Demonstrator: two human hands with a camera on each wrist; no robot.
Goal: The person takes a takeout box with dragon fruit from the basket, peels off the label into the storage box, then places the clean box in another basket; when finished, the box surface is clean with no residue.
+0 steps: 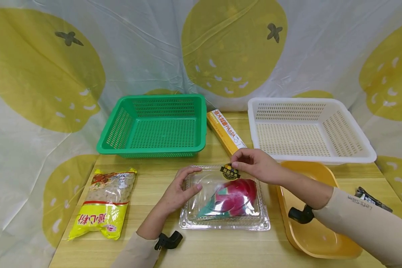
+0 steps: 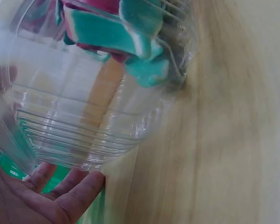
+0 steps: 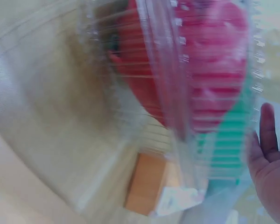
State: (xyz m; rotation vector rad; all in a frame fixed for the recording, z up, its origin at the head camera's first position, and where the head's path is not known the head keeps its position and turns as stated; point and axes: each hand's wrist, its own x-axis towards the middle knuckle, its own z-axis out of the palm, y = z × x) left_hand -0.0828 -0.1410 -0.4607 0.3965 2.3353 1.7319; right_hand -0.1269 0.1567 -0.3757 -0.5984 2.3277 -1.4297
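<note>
A clear plastic clamshell box (image 1: 201, 219) lies on the table with a pink and green dragon fruit (image 1: 239, 193) inside, perhaps a model. My left hand (image 1: 184, 184) rests on the box's left side, its fingers and thumb spread. At the far edge of the lid, my right hand (image 1: 254, 163) pinches a black and gold label (image 1: 230, 172) between thumb and forefinger. In the left wrist view, left-hand fingers (image 2: 81, 189) reach along the box's rim. The right wrist view is blurred and shows the right hand (image 3: 270, 163) beside the clear box.
Behind the box stand a green basket (image 1: 150, 150) and a white basket (image 1: 321, 160), with a pasta box (image 1: 226, 130) between them. A yellow macaroni bag (image 1: 104, 204) lies left. To the right are an orange tray (image 1: 315, 238) and a black packet (image 1: 372, 199).
</note>
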